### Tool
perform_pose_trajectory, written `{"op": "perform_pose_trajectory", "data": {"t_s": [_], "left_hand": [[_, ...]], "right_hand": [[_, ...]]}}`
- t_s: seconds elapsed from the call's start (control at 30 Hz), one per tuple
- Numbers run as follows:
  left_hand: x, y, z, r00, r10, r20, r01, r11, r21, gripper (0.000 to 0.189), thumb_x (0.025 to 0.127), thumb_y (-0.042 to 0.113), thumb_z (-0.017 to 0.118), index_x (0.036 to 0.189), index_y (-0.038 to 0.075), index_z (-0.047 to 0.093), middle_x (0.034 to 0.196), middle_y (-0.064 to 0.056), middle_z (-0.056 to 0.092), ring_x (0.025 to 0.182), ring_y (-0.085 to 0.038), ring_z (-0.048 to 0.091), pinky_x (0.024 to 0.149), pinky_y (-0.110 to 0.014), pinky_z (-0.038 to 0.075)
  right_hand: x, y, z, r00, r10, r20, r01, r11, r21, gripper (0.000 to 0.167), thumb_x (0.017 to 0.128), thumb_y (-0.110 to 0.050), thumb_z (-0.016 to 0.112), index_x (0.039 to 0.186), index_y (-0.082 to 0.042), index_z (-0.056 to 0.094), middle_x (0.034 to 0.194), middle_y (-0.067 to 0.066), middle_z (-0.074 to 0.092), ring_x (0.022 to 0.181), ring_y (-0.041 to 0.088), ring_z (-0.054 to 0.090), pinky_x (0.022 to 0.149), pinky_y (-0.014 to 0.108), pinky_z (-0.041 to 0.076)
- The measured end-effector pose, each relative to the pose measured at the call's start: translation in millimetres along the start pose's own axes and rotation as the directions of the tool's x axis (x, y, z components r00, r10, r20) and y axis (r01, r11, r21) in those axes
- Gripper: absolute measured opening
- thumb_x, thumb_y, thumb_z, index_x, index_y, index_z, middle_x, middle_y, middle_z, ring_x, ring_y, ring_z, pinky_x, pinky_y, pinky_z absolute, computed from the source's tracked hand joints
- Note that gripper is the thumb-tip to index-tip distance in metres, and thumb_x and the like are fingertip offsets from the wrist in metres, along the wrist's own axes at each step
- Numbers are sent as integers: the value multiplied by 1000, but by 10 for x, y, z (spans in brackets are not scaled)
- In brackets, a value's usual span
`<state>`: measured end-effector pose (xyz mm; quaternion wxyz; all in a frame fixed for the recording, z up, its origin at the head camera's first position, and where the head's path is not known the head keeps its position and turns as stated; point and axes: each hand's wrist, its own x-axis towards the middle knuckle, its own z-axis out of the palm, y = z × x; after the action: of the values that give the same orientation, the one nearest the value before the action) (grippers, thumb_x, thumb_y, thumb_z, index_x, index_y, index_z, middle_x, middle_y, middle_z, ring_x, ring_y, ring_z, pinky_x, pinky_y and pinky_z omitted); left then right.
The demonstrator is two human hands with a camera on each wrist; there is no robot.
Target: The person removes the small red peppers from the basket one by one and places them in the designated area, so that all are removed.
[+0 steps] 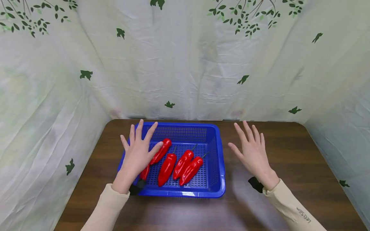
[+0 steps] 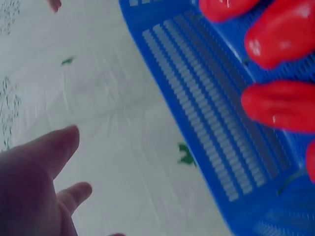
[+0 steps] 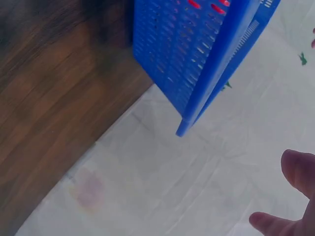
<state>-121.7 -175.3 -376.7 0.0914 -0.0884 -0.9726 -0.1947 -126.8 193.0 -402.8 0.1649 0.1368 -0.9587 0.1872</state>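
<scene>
Several shiny red peppers [image 1: 167, 169] with green stems lie in a blue plastic basket [image 1: 221, 160] with perforated walls. My left hand [image 1: 137, 154] hovers over the basket's left side, fingers spread and holding nothing; it hides part of the peppers there. To the right of the basket, my right hand [image 1: 253, 154] is raised above the table with its fingers spread, apart from everything. The left wrist view shows peppers [image 2: 283, 105] beyond the basket's slotted wall [image 2: 197, 98]. In the right wrist view, the basket's outer side [image 3: 172, 54] appears near the top, away from my fingers.
The basket stands on a brown wooden table [image 1: 289, 166], toward its back edge. A pale curtain [image 1: 185, 64] printed with green leaves hangs behind the table and along both sides. A black band [image 1: 255, 184] sits at my right wrist.
</scene>
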Motion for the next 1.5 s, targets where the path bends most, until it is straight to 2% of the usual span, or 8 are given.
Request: {"op": "perform_pose_trajectory", "data": {"t_s": [0.2, 0.4, 0.63, 0.9, 1.0, 1.2, 1.37, 1.5], "left_hand": [[-45, -234, -201, 1000, -20, 11, 21, 998, -63, 68, 93, 37, 59, 151, 22, 28, 154, -24, 12, 139, -50, -2, 96, -76, -11], [-92, -540, -347, 997, -65, 49, 71, 987, -141, 64, 95, 32, 58, 150, 16, 30, 152, -28, 16, 133, -56, 15, 96, -78, 9], [-131, -898, -435, 984, -63, 169, 104, 963, -249, 65, 97, 27, 58, 150, 5, 27, 146, -35, 23, 122, -54, 39, 93, -67, 36], [-186, -1124, -440, 953, -67, 294, 163, 934, -317, 65, 97, 27, 56, 150, 7, 26, 142, -35, 31, 108, -50, 55, 85, -59, 47], [-211, -1176, -436, 938, -60, 341, 197, 903, -382, 66, 97, 27, 56, 152, 10, 24, 142, -35, 32, 112, -50, 53, 83, -55, 50], [-209, -1289, -378, 903, 12, 429, 261, 778, -572, 67, 98, 20, 56, 153, 11, 19, 142, -36, 27, 111, -50, 52, 75, -49, 55], [-168, -1337, -305, 865, 48, 500, 328, 699, -635, 67, 98, 18, 54, 153, 13, 17, 140, -35, 29, 111, -49, 52, 75, -50, 55], [-127, -1359, -244, 843, 58, 535, 351, 695, -628, 66, 98, 19, 55, 153, 18, 18, 131, -33, 39, 104, -41, 58, 73, -50, 55]], "right_hand": [[33, -48, -13, 998, -54, -29, 55, 997, 52, 69, 92, -32, 63, 151, -16, 30, 152, 20, 25, 136, 46, 20, 103, 68, 19], [62, -111, -25, 992, -113, -64, 123, 975, 184, 67, 91, -22, 66, 149, -11, 33, 151, 19, 28, 135, 41, 27, 106, 58, 24], [86, -216, -60, 997, -83, -8, 79, 915, 395, 61, 95, -21, 62, 148, -13, 34, 151, 11, 30, 137, 30, 29, 103, 55, 32], [111, -316, -87, 998, -56, 36, 32, 872, 488, 59, 94, -20, 62, 147, -15, 37, 144, 8, 42, 128, 28, 42, 100, 51, 37], [117, -350, -94, 997, -34, 66, -8, 839, 545, 57, 94, -17, 62, 146, -13, 39, 141, 9, 45, 124, 29, 46, 98, 49, 40], [134, -400, -86, 990, -31, 134, -70, 729, 681, 52, 95, -10, 59, 144, -11, 40, 137, 17, 48, 121, 34, 50, 97, 50, 43], [130, -452, -81, 971, -17, 237, -169, 652, 739, 50, 96, -10, 57, 143, -12, 40, 133, 21, 50, 112, 34, 58, 91, 48, 48], [131, -508, -63, 940, -29, 340, -263, 571, 778, 50, 97, -10, 54, 144, -10, 37, 129, 21, 51, 108, 34, 60, 90, 45, 49]]}}
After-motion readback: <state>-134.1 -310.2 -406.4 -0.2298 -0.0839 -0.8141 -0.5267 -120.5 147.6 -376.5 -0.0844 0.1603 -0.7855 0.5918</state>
